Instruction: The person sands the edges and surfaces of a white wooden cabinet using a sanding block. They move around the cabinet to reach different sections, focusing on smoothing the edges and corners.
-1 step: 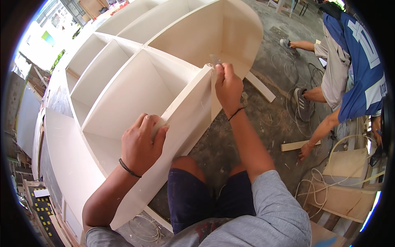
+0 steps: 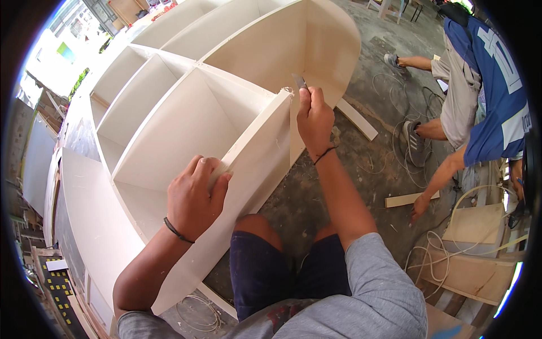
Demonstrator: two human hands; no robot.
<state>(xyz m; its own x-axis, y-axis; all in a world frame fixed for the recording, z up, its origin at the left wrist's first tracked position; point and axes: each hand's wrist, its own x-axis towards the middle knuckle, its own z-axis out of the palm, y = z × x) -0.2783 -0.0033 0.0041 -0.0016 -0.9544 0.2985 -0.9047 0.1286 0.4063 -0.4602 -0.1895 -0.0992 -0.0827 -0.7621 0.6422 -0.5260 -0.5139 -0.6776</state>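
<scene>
left hand (image 2: 195, 198) lies cupped, palm down, over the panel (image 2: 257, 147) edge at 7 o'clock. right hand (image 2: 314, 117), arm outstretched, grips a blade (image 2: 300, 81) at the panel's top corner, 12 o'clock.

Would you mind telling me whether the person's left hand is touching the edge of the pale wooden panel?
Touching. The head view shows the left hand wrapped over the top edge of the pale wooden panel, fingers curled onto it with no gap.
</scene>
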